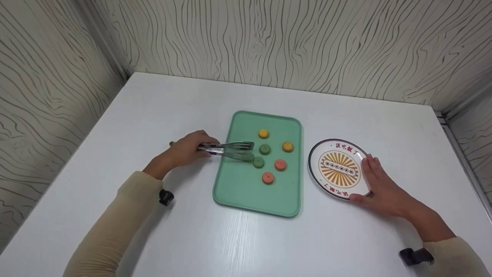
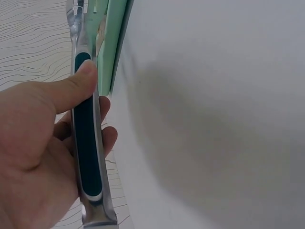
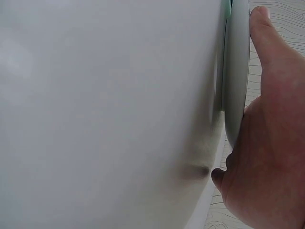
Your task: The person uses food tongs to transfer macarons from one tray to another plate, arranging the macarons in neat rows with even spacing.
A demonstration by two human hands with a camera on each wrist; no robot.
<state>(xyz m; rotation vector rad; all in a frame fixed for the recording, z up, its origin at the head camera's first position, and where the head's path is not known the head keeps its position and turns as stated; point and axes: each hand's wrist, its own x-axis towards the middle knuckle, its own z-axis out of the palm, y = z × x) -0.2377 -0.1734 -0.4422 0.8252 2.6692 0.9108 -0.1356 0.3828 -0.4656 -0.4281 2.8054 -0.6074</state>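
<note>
A person's left hand [image 1: 188, 149] grips a pair of metal tongs [image 1: 226, 145] by the green-inlaid handle, thumb pressed on the inlay, at a white table [image 1: 192, 238]. The tongs reach rightward from the hand over the left edge of a green tray [image 1: 250, 196], their green slotted tips parted. Six small macaron-like rounds lie on the tray, all beyond the hand, past the tips. Nearest are the two green rounds [image 1: 258, 162], the closer one right at the end of the near tip; whether they touch cannot be told. The two yellow rounds [image 1: 263, 133] lie on the tray's far half, and the two pink rounds [image 1: 280, 164] lie nearer the person. Just right of the tray, a dark-rimmed plate [image 1: 338, 169] with an orange sunburst and red Chinese characters lies face up. The right hand [image 1: 386, 196] rests against its right side, fingers extended along the rim and thumb at the near edge. Black devices [image 1: 166, 197] sit at both beige-sleeved wrists; a wood-grain-patterned wall [image 1: 261, 38] stands behind.
</note>
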